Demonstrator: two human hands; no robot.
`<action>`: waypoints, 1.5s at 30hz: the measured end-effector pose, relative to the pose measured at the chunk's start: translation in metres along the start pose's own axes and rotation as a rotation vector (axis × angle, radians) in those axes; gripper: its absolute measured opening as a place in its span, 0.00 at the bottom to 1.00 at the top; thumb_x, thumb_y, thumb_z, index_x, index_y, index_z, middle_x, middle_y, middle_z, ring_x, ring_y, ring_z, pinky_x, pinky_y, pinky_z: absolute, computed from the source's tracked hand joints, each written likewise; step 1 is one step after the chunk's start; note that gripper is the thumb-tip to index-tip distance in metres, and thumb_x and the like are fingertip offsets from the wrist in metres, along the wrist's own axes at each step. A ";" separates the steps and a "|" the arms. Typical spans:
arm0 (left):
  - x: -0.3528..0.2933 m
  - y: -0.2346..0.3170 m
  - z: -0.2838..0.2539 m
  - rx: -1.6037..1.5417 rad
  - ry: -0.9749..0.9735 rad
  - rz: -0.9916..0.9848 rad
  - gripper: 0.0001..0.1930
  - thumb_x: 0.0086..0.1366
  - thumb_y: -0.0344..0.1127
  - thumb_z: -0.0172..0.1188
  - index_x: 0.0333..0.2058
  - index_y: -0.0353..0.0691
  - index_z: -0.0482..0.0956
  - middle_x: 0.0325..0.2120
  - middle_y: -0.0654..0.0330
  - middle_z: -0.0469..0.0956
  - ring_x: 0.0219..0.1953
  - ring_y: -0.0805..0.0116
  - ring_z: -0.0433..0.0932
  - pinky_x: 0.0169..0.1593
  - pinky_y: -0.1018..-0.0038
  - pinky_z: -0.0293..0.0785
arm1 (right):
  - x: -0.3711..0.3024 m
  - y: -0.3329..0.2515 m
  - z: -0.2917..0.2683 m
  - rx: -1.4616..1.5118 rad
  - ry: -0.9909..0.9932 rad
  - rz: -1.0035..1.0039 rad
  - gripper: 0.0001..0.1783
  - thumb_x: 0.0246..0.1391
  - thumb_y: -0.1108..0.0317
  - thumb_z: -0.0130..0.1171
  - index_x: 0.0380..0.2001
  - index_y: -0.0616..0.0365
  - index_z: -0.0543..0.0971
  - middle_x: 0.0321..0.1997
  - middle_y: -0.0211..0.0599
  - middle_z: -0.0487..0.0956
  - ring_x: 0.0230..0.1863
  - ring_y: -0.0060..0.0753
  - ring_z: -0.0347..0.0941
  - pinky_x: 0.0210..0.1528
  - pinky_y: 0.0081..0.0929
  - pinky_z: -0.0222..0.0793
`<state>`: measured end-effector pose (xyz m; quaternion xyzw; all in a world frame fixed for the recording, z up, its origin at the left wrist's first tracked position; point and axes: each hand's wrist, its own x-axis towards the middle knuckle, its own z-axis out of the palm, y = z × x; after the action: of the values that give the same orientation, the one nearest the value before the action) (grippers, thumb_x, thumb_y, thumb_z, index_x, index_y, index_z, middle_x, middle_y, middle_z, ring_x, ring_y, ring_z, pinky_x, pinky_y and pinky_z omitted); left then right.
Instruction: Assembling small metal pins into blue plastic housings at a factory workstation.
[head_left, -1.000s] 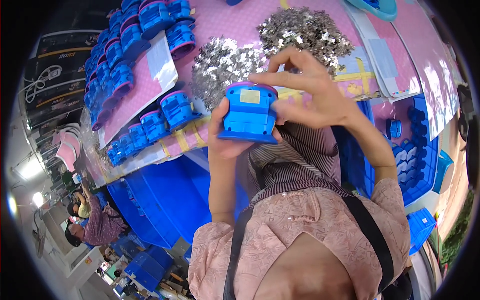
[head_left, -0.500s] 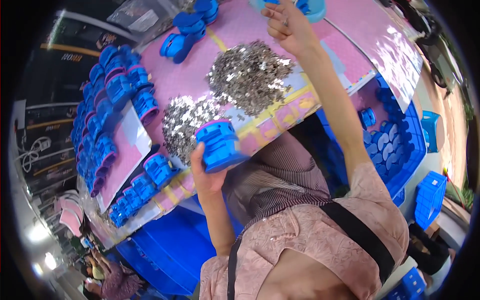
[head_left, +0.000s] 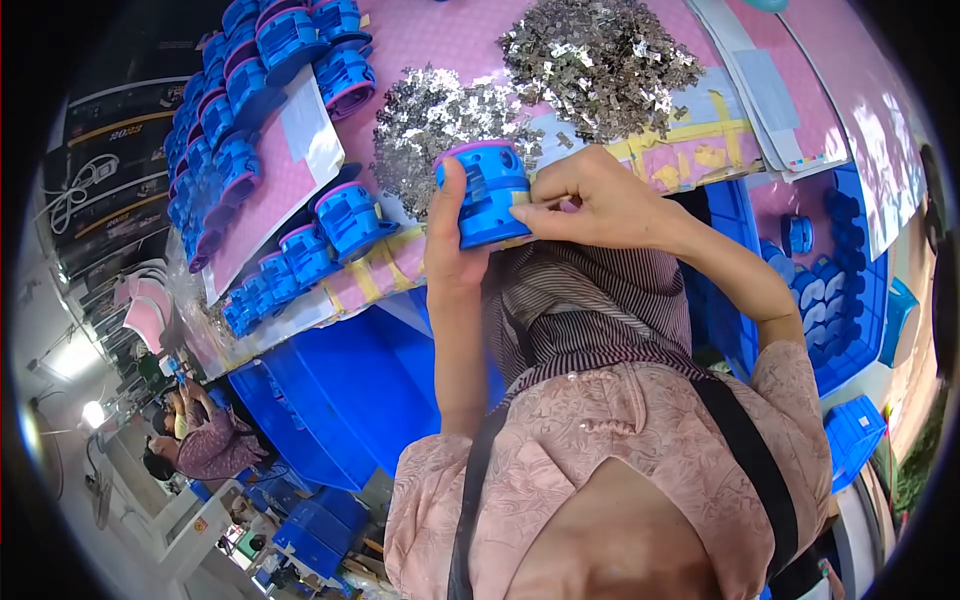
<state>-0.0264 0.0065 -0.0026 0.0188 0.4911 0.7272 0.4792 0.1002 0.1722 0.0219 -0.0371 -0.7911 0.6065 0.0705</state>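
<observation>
My left hand [head_left: 455, 240] is wrapped round a blue cylindrical plastic housing [head_left: 488, 185] with a pink rim at its upper end, held above the table's front edge. My right hand [head_left: 605, 200] is closed in a pinch against the housing's right side, thumb and fingertips touching it. Whatever those fingers may hold is too small to make out. Behind the housing lies a heap of small shiny metal pieces [head_left: 420, 110]. A second, darker heap of metal pieces [head_left: 600, 65] lies farther right.
Several similar blue housings [head_left: 345, 220] line the table's front left edge; more are grouped at the far left [head_left: 240, 165]. A blue crate [head_left: 850, 340] of blue parts stands on the right. Sheets of paper [head_left: 765, 90] lie at the back right. A person [head_left: 205, 445] sits far left.
My right hand has come back from the far side of the table to the housing and now pinches its side. The left hand still holds the housing. The view has shifted.
</observation>
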 end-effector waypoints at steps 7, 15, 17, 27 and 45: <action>-0.004 0.003 0.007 -0.079 0.018 -0.035 0.32 0.67 0.60 0.55 0.53 0.34 0.72 0.45 0.52 0.79 0.44 0.59 0.81 0.49 0.61 0.79 | -0.001 0.006 0.011 0.095 0.093 -0.087 0.19 0.56 0.67 0.62 0.14 0.62 0.72 0.13 0.33 0.66 0.16 0.20 0.61 0.19 0.27 0.55; 0.001 -0.009 0.007 0.253 0.283 0.384 0.30 0.65 0.58 0.61 0.50 0.35 0.71 0.40 0.58 0.76 0.41 0.71 0.77 0.46 0.72 0.76 | 0.004 -0.003 0.004 -0.077 0.305 -0.049 0.07 0.54 0.71 0.62 0.34 0.63 0.83 0.19 0.33 0.78 0.20 0.18 0.75 0.21 0.19 0.65; 0.002 -0.013 0.010 0.379 0.373 0.500 0.29 0.65 0.57 0.62 0.49 0.35 0.70 0.41 0.59 0.75 0.42 0.71 0.75 0.47 0.73 0.74 | 0.005 -0.003 0.008 -0.109 0.284 -0.003 0.07 0.54 0.71 0.63 0.35 0.63 0.83 0.20 0.34 0.79 0.22 0.18 0.77 0.22 0.19 0.67; -0.005 -0.008 0.010 0.084 0.257 0.489 0.28 0.67 0.55 0.58 0.53 0.37 0.69 0.44 0.58 0.76 0.44 0.68 0.78 0.47 0.71 0.77 | 0.007 0.011 0.016 0.585 0.273 0.277 0.08 0.55 0.73 0.60 0.38 0.65 0.81 0.22 0.29 0.80 0.11 0.10 0.62 0.15 0.13 0.58; -0.018 -0.020 -0.002 -0.728 -0.268 -0.177 0.34 0.65 0.63 0.55 0.56 0.39 0.73 0.53 0.49 0.76 0.53 0.51 0.77 0.57 0.52 0.73 | -0.004 -0.016 0.008 -0.099 0.151 -0.168 0.54 0.30 0.55 0.81 0.63 0.55 0.66 0.54 0.39 0.73 0.34 0.25 0.73 0.30 0.21 0.68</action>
<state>-0.0041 -0.0066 -0.0096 -0.1000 0.1341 0.8007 0.5753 0.1033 0.1602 0.0351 -0.0199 -0.8127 0.5543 0.1784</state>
